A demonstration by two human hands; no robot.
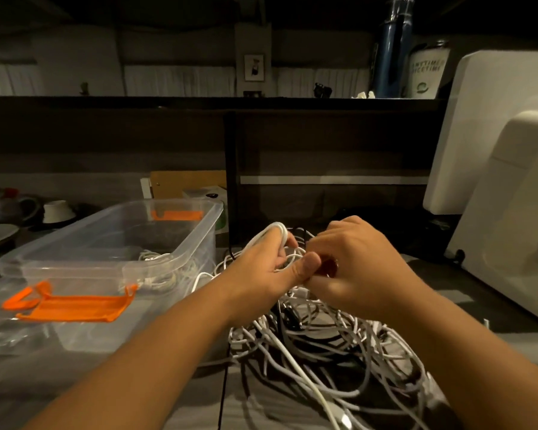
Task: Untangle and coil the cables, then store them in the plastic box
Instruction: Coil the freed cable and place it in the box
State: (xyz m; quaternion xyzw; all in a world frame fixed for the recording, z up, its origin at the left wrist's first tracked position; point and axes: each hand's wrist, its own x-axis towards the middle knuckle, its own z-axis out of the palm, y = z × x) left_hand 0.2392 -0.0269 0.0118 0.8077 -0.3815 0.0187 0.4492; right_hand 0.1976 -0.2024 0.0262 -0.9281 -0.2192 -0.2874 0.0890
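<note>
Above one tangled pile of white cables (323, 342), my left hand (258, 274) grips one white cable loop (274, 228); my right hand (354, 265) pinches it too. One clear plastic box (174, 256) sits left, some cable coiled inside.

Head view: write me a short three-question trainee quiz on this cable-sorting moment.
1. True or false: the plastic box already holds some white cable.
2. The white cable loop is wound over the fingers of which hand? A) left B) right C) neither
3. Fill in: the cable tangle lies on the table to the ____ of the box.
Key: 1 true; 2 A, the left hand; 3 right.
</note>
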